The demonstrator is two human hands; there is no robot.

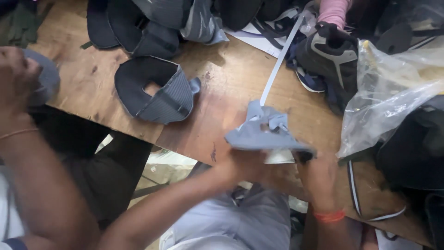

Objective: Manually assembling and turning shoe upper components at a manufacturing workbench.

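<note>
Both hands, left hand [240, 164] and right hand [319, 173], have fingers clenched on a crumpled grey fabric piece [263, 132] above the scuffed wooden table [222, 83].

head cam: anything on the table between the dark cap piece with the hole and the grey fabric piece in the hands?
Nothing. In the head view, only bare wooden table lies between the dark cap piece and the grey fabric piece.

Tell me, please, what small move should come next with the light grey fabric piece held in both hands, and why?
Probably settle the light grey fabric piece flat on the wooden table first. The left hand and right hand grip its near edge, it looks crumpled and blurred, and a long white strip trails away from it.
</note>
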